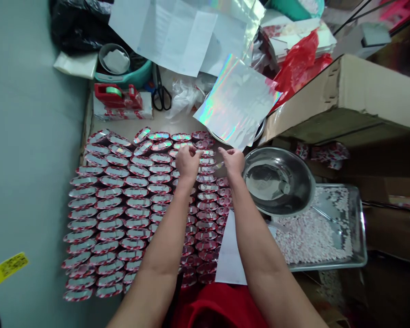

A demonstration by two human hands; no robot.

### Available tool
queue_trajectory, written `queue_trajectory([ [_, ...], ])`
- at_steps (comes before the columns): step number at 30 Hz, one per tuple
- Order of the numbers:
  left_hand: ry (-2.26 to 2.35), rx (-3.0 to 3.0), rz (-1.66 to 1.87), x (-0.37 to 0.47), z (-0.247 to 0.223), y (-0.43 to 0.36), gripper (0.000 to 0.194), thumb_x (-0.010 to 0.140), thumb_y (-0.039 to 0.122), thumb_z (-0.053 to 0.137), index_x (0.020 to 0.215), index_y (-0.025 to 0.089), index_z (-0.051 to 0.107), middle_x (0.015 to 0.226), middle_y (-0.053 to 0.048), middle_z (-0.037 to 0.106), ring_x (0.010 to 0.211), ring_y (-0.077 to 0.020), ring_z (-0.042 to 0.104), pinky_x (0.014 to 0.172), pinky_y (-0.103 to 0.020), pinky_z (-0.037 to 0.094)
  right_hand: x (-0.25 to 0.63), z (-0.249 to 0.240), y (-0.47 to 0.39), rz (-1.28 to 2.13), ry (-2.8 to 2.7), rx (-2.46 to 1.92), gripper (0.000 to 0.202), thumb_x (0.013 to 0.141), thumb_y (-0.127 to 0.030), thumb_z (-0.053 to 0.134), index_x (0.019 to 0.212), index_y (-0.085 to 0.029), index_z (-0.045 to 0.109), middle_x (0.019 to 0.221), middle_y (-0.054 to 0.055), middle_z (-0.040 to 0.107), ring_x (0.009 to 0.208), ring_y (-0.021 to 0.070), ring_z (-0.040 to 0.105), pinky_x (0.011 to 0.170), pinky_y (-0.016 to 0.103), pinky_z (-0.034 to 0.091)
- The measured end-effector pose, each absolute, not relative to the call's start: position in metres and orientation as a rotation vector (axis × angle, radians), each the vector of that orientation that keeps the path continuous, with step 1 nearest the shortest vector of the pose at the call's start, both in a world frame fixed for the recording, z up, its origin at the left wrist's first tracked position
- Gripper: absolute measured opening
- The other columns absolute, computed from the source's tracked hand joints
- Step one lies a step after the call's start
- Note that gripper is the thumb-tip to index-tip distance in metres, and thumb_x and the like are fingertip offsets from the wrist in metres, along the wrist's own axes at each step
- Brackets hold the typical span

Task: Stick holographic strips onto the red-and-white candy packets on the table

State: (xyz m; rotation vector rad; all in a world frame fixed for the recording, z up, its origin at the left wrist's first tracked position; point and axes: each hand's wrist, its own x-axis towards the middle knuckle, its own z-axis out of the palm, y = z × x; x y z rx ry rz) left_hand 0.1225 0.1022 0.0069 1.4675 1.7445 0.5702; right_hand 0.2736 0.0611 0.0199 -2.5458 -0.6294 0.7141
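Observation:
Rows of small oval red-and-white packets with shiny tops (136,212) cover the table. My left hand (189,161) is over the upper right rows, thumb and fingers pinched together; whatever it may hold is too small to make out. My right hand (232,160) is just right of it, also pinched, near the left rim of a steel bowl (305,191). A small clear strip (218,166) shows beside its fingers; whether it is held cannot be told. A shiny holographic sheet (237,102) lies beyond the hands. A white sheet (230,255) lies under my right forearm.
A metal tray (361,228) of small pale pieces stands at the right, by a cardboard box (372,95). Toward the back are a red tape dispenser (118,96), black scissors (161,94), a teal basin (140,75) and a red plastic bag (299,61).

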Motion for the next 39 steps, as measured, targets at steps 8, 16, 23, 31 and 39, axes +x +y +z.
queue_trajectory([
  [8, 1.169, 0.542, 0.562, 0.122, 0.018, 0.041, 0.055, 0.059, 0.060, 0.092, 0.089, 0.016, 0.077, 0.084, -0.007, 0.075, 0.068, -0.0122, 0.064, 0.062, -0.023, 0.046, 0.266, 0.026, 0.062, 0.543, -0.657, -2.419, 0.041, 0.081, -0.061, 0.076, 0.079, -0.020, 0.070, 0.080, 0.006, 0.075, 0.075, 0.0223, 0.066, 0.073, 0.030, 0.044],
  [16, 1.242, 0.530, 0.705, 0.119, 0.010, 0.042, 0.035, 0.060, 0.042, 0.089, 0.079, 0.019, 0.071, 0.072, 0.002, 0.065, 0.064, -0.0100, 0.055, 0.057, -0.021, 0.040, 0.261, 0.020, 0.058, 0.855, -0.414, -2.060, 0.049, 0.073, -0.066, 0.081, 0.076, -0.020, 0.062, 0.063, -0.002, 0.063, 0.058, 0.0134, 0.055, 0.055, 0.024, 0.037],
  [23, 1.540, 1.050, 0.746, 0.104, -0.004, 0.078, 0.016, 0.076, 0.034, 0.078, 0.071, 0.020, 0.071, 0.074, -0.001, 0.064, 0.073, -0.0159, 0.058, 0.073, -0.028, 0.046, 0.260, 0.010, 0.053, 1.139, -0.273, -1.690, 0.063, 0.047, -0.030, 0.096, 0.098, -0.018, 0.061, 0.071, -0.002, 0.071, 0.062, 0.0129, 0.061, 0.059, 0.022, 0.045],
  [31, 1.916, 1.633, 0.510, 0.123, -0.003, 0.122, 0.011, 0.082, 0.035, 0.079, 0.077, 0.025, 0.077, 0.117, -0.009, 0.064, 0.117, -0.0320, 0.056, 0.103, -0.046, 0.044, 0.245, -0.016, 0.089, 0.603, -0.624, -2.139, 0.037, 0.076, -0.028, 0.071, 0.110, -0.023, 0.057, 0.084, -0.001, 0.076, 0.084, 0.0217, 0.071, 0.080, 0.030, 0.049],
  [39, 1.969, 1.756, 0.489, 0.142, -0.014, 0.130, 0.009, 0.088, 0.034, 0.073, 0.084, 0.027, 0.076, 0.122, -0.012, 0.059, 0.121, -0.0344, 0.051, 0.100, -0.048, 0.042, 0.242, -0.013, 0.098, 0.396, -1.128, -2.400, 0.025, 0.099, -0.023, 0.047, 0.122, -0.023, 0.058, 0.105, 0.004, 0.077, 0.099, 0.0220, 0.069, 0.085, 0.029, 0.041],
])
